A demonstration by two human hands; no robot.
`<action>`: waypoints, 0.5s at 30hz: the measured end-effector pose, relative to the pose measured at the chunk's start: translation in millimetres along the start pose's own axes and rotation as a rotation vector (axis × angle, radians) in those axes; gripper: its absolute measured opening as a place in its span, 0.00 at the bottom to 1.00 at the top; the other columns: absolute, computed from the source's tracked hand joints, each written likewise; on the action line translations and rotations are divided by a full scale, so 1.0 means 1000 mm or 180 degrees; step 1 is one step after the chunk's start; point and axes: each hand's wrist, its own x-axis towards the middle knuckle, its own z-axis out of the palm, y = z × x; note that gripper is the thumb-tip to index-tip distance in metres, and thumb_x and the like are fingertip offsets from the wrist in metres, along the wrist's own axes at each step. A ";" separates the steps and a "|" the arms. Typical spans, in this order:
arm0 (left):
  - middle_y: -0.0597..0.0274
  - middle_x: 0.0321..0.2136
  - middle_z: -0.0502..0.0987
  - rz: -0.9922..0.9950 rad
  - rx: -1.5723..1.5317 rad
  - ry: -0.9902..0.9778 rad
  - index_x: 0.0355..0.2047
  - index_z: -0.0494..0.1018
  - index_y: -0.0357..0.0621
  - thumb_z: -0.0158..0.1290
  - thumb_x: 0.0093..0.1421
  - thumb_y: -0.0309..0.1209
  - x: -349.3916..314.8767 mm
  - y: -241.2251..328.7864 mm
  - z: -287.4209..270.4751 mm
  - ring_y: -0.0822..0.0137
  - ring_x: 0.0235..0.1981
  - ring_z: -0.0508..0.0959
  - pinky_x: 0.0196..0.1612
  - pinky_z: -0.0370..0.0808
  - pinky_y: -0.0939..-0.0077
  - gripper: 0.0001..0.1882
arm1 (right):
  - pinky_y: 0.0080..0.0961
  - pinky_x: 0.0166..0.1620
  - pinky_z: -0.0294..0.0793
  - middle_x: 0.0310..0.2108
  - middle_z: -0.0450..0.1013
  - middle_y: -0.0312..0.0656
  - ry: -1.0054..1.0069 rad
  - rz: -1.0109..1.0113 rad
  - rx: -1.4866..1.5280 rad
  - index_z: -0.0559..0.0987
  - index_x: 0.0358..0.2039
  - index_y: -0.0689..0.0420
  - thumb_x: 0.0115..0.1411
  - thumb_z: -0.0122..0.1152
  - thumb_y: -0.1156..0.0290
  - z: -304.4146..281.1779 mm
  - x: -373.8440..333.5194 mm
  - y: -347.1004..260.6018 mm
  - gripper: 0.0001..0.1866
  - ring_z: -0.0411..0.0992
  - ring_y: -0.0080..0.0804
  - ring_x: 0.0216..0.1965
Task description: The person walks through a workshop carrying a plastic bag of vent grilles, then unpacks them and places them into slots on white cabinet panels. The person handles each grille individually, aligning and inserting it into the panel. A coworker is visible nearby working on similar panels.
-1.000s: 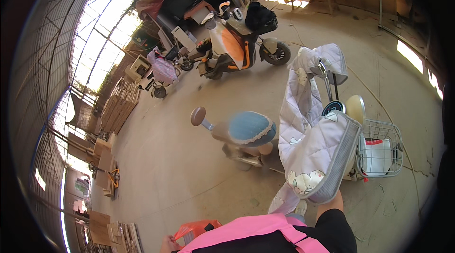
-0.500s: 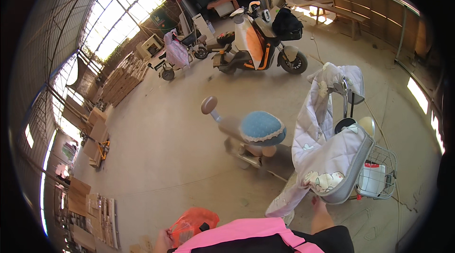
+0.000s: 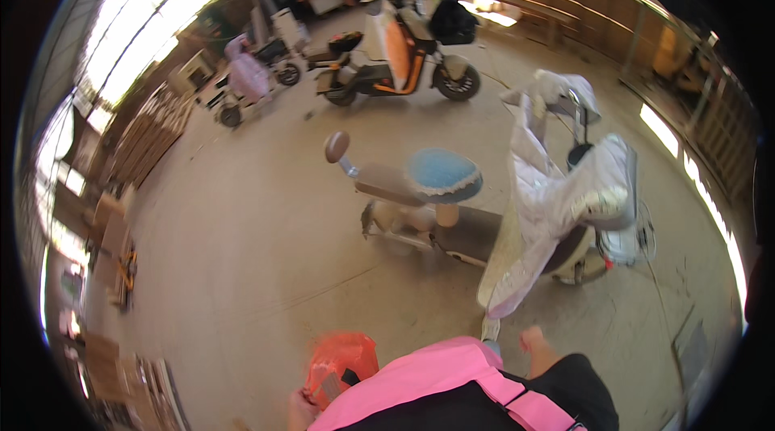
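At the lower edge, my left hand is closed on a red plastic bag with a dark patch on it. My right hand hangs apart from the scooter, low and near the lower end of its cover; blur hides how its fingers lie. In front of me stands an electric scooter with a blue lace-edged seat and a round brown backrest. A pale quilted cover drapes over its handlebars and front. The wire basket at its nose is partly hidden by that cover.
An orange-and-white scooter stands farther back, with a smaller pink-covered one to its left. Stacked boards line the left side. A wooden bench is at the far right. A cable runs along the floor.
The scene has shifted and turned in view; the near scooter now sits higher in the picture. My right hand now shows apart from the cover's lower end. The red bag stays in my left hand.
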 end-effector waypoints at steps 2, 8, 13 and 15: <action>0.75 0.11 0.64 -0.0017 0.0091 -0.0114 0.22 0.67 0.51 0.44 0.58 0.32 0.029 0.004 -0.006 0.78 0.11 0.60 0.12 0.55 0.85 0.08 | 0.36 0.27 0.75 0.16 0.75 0.44 0.0963 0.0635 0.1471 0.79 0.11 0.50 0.54 0.52 0.67 0.005 0.005 -0.053 0.16 0.76 0.37 0.21; 0.74 0.12 0.65 -0.0297 0.0256 -0.0433 0.22 0.68 0.50 0.45 0.57 0.31 0.113 0.003 -0.015 0.77 0.11 0.60 0.13 0.56 0.85 0.07 | 0.38 0.34 0.76 0.30 0.78 0.50 0.0542 -0.0852 -0.0383 0.83 0.27 0.57 0.51 0.56 0.65 -0.024 0.008 -0.235 0.11 0.77 0.44 0.32; 0.74 0.13 0.66 -0.0406 -0.0304 -0.0205 0.22 0.68 0.50 0.46 0.56 0.30 0.149 0.004 -0.106 0.77 0.12 0.61 0.13 0.57 0.84 0.06 | 0.34 0.29 0.76 0.25 0.78 0.46 0.0183 -0.1058 -0.0717 0.83 0.33 0.56 0.51 0.57 0.60 -0.026 0.042 -0.348 0.15 0.76 0.37 0.24; 0.73 0.13 0.66 -0.0385 -0.0749 0.0064 0.23 0.68 0.49 0.47 0.56 0.29 0.151 -0.007 -0.161 0.77 0.12 0.61 0.14 0.57 0.83 0.05 | 0.36 0.29 0.76 0.24 0.77 0.47 0.0081 -0.0945 -0.0958 0.83 0.28 0.56 0.50 0.56 0.62 -0.022 0.076 -0.371 0.13 0.76 0.40 0.23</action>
